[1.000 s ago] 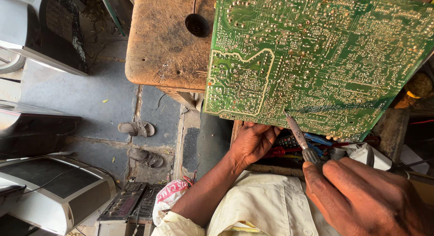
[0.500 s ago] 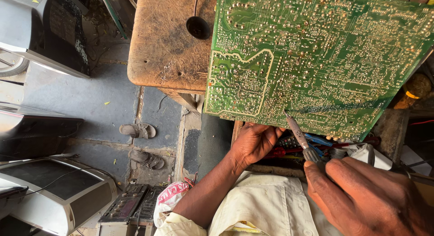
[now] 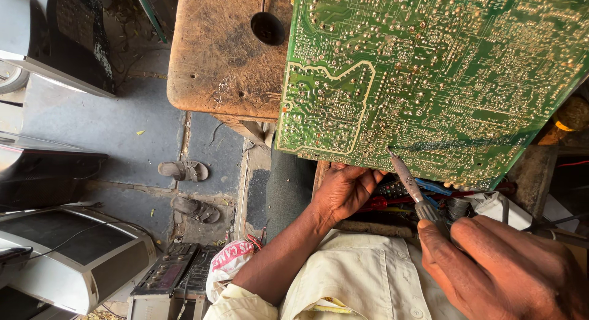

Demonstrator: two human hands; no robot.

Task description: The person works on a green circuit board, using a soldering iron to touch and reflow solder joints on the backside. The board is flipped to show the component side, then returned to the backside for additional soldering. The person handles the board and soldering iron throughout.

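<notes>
Large green circuit board (image 3: 429, 81), solder side up, tilted over the right part of a worn wooden table (image 3: 221, 56) and jutting past its near edge. Left hand (image 3: 343, 188) just under the board's near edge, fingers curled up against that edge and propping it, wrist and bare forearm running back toward a pale shirt (image 3: 362, 283). Right hand (image 3: 503, 268) below and to the right of the board, closed firmly around the handle of a soldering iron (image 3: 408, 185). Iron's tip touching the board close to its near edge, just right of the left hand's fingertips; shaft slanting down from there into the right fist. Beneath the board's near edge, between the two hands, a clutter of red and blue wires (image 3: 399, 200), partly hidden. Round dark hole (image 3: 267, 28) in the table top just left of the board. On the grey floor well left of the board, a pair of sandals (image 3: 187, 188), one above the other. Farther left and below, a silver-grey device (image 3: 73, 259) with a dark top, and near it a dark panel with buttons (image 3: 165, 271). A crumpled white bag with red print (image 3: 230, 262) lying just right of that panel, beside the left forearm.
</notes>
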